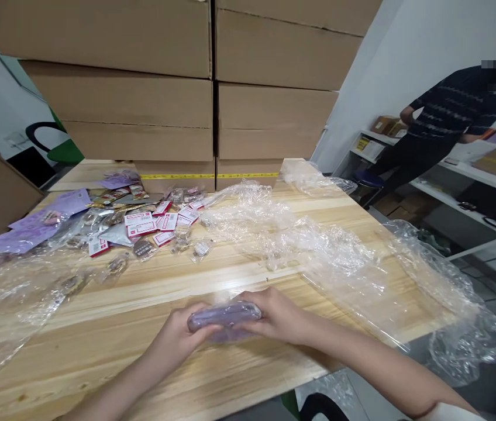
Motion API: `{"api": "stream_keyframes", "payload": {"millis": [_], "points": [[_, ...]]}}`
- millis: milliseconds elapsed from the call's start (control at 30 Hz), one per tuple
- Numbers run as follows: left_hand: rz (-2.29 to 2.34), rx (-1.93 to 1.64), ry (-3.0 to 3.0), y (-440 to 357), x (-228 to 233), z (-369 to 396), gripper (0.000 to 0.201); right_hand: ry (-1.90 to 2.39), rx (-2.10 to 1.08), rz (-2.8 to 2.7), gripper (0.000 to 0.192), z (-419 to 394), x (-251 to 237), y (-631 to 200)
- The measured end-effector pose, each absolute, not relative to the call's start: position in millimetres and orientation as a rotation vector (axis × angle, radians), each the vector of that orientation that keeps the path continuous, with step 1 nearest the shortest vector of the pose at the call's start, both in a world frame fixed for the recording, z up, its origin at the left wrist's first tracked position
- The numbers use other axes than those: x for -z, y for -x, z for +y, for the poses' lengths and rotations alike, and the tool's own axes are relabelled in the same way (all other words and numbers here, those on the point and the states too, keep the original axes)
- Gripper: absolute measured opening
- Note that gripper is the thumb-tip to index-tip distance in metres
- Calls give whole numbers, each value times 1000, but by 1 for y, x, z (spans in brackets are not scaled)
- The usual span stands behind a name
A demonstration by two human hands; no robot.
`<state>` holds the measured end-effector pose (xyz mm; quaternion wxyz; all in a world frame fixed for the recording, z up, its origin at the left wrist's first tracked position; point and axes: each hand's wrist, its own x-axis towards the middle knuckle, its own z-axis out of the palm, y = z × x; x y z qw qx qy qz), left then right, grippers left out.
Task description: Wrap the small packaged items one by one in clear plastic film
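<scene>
Fingers (206, 333) of the left hand (175, 342) and right hand (281, 318) close round the two ends of a purple packet (225, 317), held low over the near edge of the tabletop (143, 304). It looks like the gathering-and-squaring step; any next move calls for a steady, even grip. The packet is smooth, glossy and oblong. Crinkled clear plastic film (340, 263) sprawls right; small red-and-white cards (143, 225) lie far left.
</scene>
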<state>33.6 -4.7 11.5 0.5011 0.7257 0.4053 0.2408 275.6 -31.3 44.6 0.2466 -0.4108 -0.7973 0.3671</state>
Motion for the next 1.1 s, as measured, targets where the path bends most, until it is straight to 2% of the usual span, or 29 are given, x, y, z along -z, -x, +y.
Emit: {"api": "stream_keyframes", "payload": {"millis": [133, 233, 400, 467, 567, 700, 800, 967, 1100], "points": [[895, -582, -1407, -49, -12, -14, 41, 1234, -1395, -1889, 28, -35, -64, -297], [833, -570, -1287, -52, -10, -17, 46, 1462, -1432, -1626, 37, -26, -95, -356], [1041, -650, -1289, -51, -2, -7, 52, 2294, -371, -1136, 31, 47, -145, -498], [1070, -662, -1288, -53, 3, -2, 54, 2518, 193, -1141, 33, 98, -153, -538], [1083, -670, -1298, -57, 10, 5, 53, 2594, 393, -1115, 37, 179, -148, -562], [1094, -628, -1285, -60, 19, 10, 53, 2583, 400, -1360, 46, 255, -117, -554], [1111, -607, -1256, -61, 21, 12, 56, 2579, 292, -1630, 39, 275, -85, -544], [1126, -590, -1279, -66, 10, 13, 56, 2538, 52, -2000, 37, 236, -57, -537], [1071, -595, -1315, -68, 3, 9, 54, 2383, -102, -2140, 29, 168, -72, -529]]}}
